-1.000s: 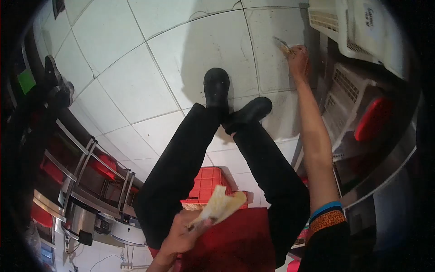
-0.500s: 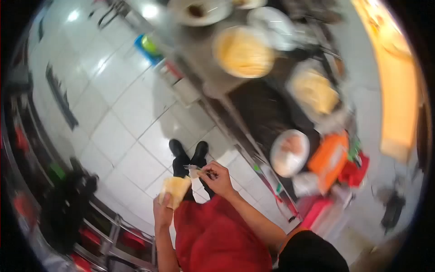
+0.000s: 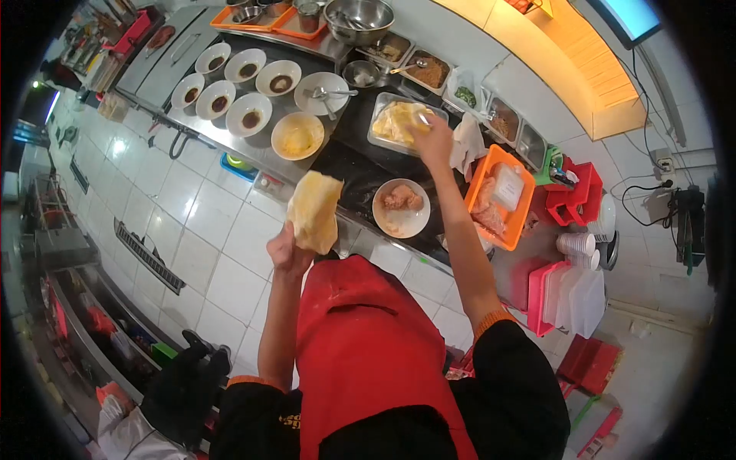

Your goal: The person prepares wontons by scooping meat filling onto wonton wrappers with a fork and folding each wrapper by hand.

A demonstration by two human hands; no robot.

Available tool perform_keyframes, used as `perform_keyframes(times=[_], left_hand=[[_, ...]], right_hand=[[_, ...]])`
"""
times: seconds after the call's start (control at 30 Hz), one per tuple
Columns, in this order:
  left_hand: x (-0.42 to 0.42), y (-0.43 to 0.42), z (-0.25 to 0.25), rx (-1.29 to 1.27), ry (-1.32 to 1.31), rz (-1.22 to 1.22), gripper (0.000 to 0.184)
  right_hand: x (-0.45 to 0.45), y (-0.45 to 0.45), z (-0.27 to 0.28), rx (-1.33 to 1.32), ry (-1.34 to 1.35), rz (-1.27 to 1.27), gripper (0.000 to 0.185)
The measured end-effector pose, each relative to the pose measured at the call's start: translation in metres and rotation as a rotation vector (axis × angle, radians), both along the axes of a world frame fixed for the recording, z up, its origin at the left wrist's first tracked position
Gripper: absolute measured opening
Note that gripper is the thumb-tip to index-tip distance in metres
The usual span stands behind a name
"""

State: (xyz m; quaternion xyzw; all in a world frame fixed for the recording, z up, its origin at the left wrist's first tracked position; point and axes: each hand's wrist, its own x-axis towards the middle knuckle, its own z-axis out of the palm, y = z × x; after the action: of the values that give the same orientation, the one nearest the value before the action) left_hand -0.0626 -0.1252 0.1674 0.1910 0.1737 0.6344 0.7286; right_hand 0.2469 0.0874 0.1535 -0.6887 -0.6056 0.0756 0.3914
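My left hand (image 3: 282, 251) is closed on pale yellow dough wrappers (image 3: 315, 211), held upright in front of the counter edge. Over a clear plastic container (image 3: 373, 136) at the counter's middle reaches my right hand (image 3: 434, 144), its fingers closed at the yellow wrappers (image 3: 397, 119) inside. A small metal utensil (image 3: 424, 119) glints at those fingertips; its exact kind is hard to see. Nearer to me, a white bowl (image 3: 391, 228) contains pinkish minced filling (image 3: 402, 198). A bowl with yellow contents (image 3: 297, 136) stands left of the container.
Several white bowls with dark sauce (image 3: 250, 119) fill the left counter. Another bowl (image 3: 321, 93) holds metal cutlery. An orange tray (image 3: 515, 230) with packages lies right of my forearm. Metal ingredient trays (image 3: 426, 70) line the wall. A person (image 3: 180, 391) is at lower left.
My right hand has gone from in front of my apron out to the clear container. My left hand has risen with the wrappers. The view has tilted up, showing more counter.
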Motion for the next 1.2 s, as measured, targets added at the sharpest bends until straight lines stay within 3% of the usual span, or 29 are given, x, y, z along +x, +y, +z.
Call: perform_keyframes(times=[0.07, 0.13, 0.2, 0.27, 0.3, 0.33, 0.4, 0.43, 0.47, 0.53, 0.63, 0.73, 0.8, 0.87, 0.93, 0.97, 1.03, 1.2], left_hand=[[0.019, 0.034, 0.032, 0.046, -0.078, -0.031, 0.063], [0.031, 0.063, 0.041, -0.071, -0.139, -0.014, 0.065], [0.028, 0.086, 0.037, -0.224, -0.165, 0.006, 0.065], [0.021, 0.101, 0.033, -0.126, -0.127, -0.253, 0.061], [0.020, 0.109, 0.042, -0.217, 0.092, -0.241, 0.054], [0.010, 0.113, 0.019, -0.253, 0.099, -0.265, 0.054], [-0.006, 0.122, -0.039, -0.161, 0.624, -0.414, 0.047], [0.000, 0.123, -0.047, -0.139, 0.788, -0.441, 0.043], [0.004, 0.124, -0.062, -0.153, 0.784, -0.460, 0.043], [0.016, 0.119, -0.116, -0.122, 0.844, -0.783, 0.042], [0.045, 0.101, -0.198, -0.082, 0.891, -0.895, 0.044], [0.077, 0.095, -0.193, -0.185, 0.724, -0.813, 0.047], [0.079, 0.103, -0.191, -0.178, 0.770, -0.934, 0.048], [0.081, 0.102, -0.188, -0.137, 0.814, -0.841, 0.047], [0.080, 0.111, -0.154, -0.252, 0.793, -0.913, 0.045], [0.080, 0.113, -0.142, -0.368, 0.768, -0.965, 0.043], [0.082, 0.110, -0.140, -0.355, 0.761, -0.928, 0.045], [0.082, 0.110, -0.146, -0.360, 0.748, -0.909, 0.045]], right_hand=[[-0.003, 0.008, -0.023, -0.018, 0.105, 0.194, 0.043], [-0.007, -0.013, -0.032, -0.132, 0.126, 0.143, 0.037], [-0.005, -0.044, -0.050, -0.264, 0.500, 0.162, 0.029], [0.008, -0.085, -0.070, -0.115, 0.537, 0.211, 0.020], [0.018, -0.109, -0.082, -0.155, 0.506, 0.172, 0.020], [0.020, -0.136, -0.077, -0.184, 0.520, 0.141, 0.020], [0.024, -0.171, -0.056, -0.610, 0.290, 0.024, 0.020], [0.023, -0.184, -0.062, -0.625, 0.292, 0.007, 0.020], [0.019, -0.199, -0.068, -0.671, 0.217, -0.008, 0.021], [0.012, -0.215, -0.072, -0.735, 0.143, -0.023, 0.022], [-0.023, -0.203, -0.053, -0.663, 0.045, -0.202, 0.020], [-0.029, -0.195, -0.056, -0.640, 0.024, -0.228, 0.020], [-0.034, -0.189, -0.061, -0.654, 0.044, -0.264, 0.022], [-0.040, -0.185, -0.067, -0.664, 0.087, -0.306, 0.023], [-0.043, -0.188, -0.070, -0.692, 0.064, -0.311, 0.019], [-0.041, -0.190, -0.069, -0.716, 0.125, -0.220, 0.019], [-0.039, -0.189, -0.061, -0.739, 0.190, -0.129, 0.019], [-0.037, -0.180, -0.064, -0.704, 0.036, -0.235, 0.022]])
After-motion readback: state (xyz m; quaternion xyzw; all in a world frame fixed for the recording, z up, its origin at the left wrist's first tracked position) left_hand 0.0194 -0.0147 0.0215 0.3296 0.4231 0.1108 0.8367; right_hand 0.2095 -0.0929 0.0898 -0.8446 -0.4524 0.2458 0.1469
